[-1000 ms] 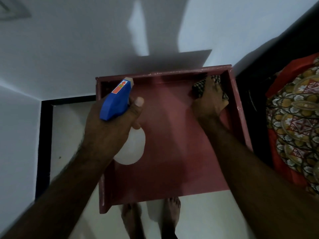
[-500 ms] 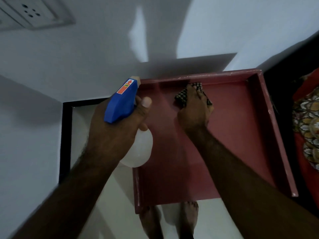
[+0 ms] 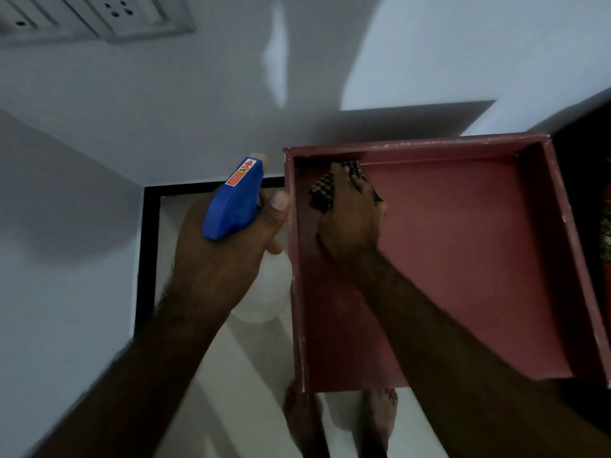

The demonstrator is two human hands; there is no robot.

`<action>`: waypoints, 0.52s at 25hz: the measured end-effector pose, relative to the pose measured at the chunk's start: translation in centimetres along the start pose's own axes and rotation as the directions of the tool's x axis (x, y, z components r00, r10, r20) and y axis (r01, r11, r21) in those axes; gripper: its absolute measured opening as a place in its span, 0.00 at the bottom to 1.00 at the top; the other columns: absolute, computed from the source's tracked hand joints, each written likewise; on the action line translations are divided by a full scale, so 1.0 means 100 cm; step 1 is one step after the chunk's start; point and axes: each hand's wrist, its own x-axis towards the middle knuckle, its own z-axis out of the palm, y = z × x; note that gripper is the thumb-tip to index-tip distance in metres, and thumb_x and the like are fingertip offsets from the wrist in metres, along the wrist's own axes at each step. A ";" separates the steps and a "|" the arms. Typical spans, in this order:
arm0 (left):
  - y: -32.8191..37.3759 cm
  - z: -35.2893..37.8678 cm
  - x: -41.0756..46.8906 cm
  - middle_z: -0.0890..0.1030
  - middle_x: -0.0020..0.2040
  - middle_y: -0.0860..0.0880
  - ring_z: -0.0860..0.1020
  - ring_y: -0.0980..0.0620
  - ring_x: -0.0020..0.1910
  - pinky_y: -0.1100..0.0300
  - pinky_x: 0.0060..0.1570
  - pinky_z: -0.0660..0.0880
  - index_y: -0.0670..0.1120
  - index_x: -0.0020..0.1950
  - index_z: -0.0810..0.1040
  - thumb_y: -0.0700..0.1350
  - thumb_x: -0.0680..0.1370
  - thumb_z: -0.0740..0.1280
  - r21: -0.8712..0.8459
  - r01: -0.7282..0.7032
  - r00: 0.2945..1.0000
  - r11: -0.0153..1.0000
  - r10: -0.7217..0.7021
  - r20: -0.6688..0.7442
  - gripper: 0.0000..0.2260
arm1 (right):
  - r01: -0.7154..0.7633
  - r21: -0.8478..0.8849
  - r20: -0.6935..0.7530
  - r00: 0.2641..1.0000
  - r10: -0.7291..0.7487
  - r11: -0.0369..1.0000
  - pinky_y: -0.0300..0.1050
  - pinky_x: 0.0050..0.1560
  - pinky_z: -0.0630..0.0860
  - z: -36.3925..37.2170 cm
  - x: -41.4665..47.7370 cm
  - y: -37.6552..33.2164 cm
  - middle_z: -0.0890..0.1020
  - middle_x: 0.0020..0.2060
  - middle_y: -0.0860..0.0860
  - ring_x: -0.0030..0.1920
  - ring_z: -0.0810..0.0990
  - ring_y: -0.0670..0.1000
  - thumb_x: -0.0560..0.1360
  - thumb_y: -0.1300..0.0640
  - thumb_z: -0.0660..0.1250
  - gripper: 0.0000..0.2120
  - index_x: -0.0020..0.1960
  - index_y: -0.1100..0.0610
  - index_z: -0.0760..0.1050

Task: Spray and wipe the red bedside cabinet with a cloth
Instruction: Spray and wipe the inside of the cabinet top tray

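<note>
So the red bedside cabinet [image 3: 463, 259] is sitting pushed into the corner of the room, its back rim lying along the white wall [image 3: 198, 110], and its top is showing as a flat red tray-like surface with a raised lip on the back and both sides, the paint chipping pale along the edges. The light is looking pretty dim, with big shadows falling across the wall. The right hand [image 3: 352, 216] is bunching a checked cloth [image 3: 322, 193] under curled fingers and pressing it down in the far left corner of the cabinet top, right against the lip. The left hand [image 3: 228, 256] is hanging just off the cabinet's left edge, wrapping tight around a spray bottle [image 3: 231, 203] with a blue head and a white body, thumb lying over the top; the hand is covering the trigger, so I can't tell if it's being squeezed. A switchboard [image 3: 99, 14] is sticking out of the wall up in the top left. The pale floor [image 3: 251, 375] is running below with a black border [image 3: 145, 259] at the wall, bare feet [image 3: 302, 421] are peeking out at the cabinet's near edge, and the right forearm is crossing over and hiding the cabinet top's near part.
</note>
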 end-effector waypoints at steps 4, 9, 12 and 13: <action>-0.006 -0.005 0.000 0.84 0.39 0.47 0.83 0.56 0.40 0.62 0.43 0.73 0.61 0.49 0.74 0.64 0.71 0.64 -0.029 0.021 1.000 0.999 -0.021 -0.008 0.11 | 0.048 0.019 0.125 0.991 -0.050 0.999 0.58 0.68 0.61 0.009 0.002 -0.009 0.69 0.76 0.54 0.75 0.64 0.60 0.66 0.55 0.65 0.44 0.81 0.46 0.56; -0.011 0.000 -0.001 0.84 0.39 0.46 0.82 0.59 0.40 0.67 0.40 0.74 0.52 0.53 0.77 0.65 0.69 0.64 -0.028 0.045 0.998 0.999 -0.046 -0.039 0.22 | 0.219 -0.031 0.236 0.950 -0.206 0.975 0.56 0.70 0.58 0.000 0.010 -0.003 0.70 0.75 0.56 0.76 0.63 0.57 0.67 0.61 0.70 0.50 0.83 0.50 0.50; -0.011 0.005 -0.005 0.84 0.41 0.46 0.83 0.55 0.41 0.73 0.39 0.73 0.57 0.53 0.76 0.65 0.69 0.64 -0.029 0.026 1.000 0.999 -0.026 -0.016 0.18 | 0.324 -0.108 0.277 0.918 -0.284 0.940 0.59 0.69 0.60 -0.012 0.016 0.002 0.72 0.73 0.57 0.77 0.62 0.57 0.66 0.53 0.68 0.48 0.83 0.51 0.51; -0.012 0.007 -0.006 0.83 0.41 0.46 0.84 0.53 0.41 0.70 0.41 0.74 0.61 0.52 0.74 0.65 0.69 0.64 -0.036 0.019 1.000 0.999 -0.019 -0.004 0.15 | 0.345 -0.155 0.255 0.919 -0.300 0.926 0.61 0.69 0.60 -0.014 0.016 0.003 0.72 0.73 0.56 0.77 0.60 0.57 0.66 0.50 0.67 0.47 0.82 0.51 0.52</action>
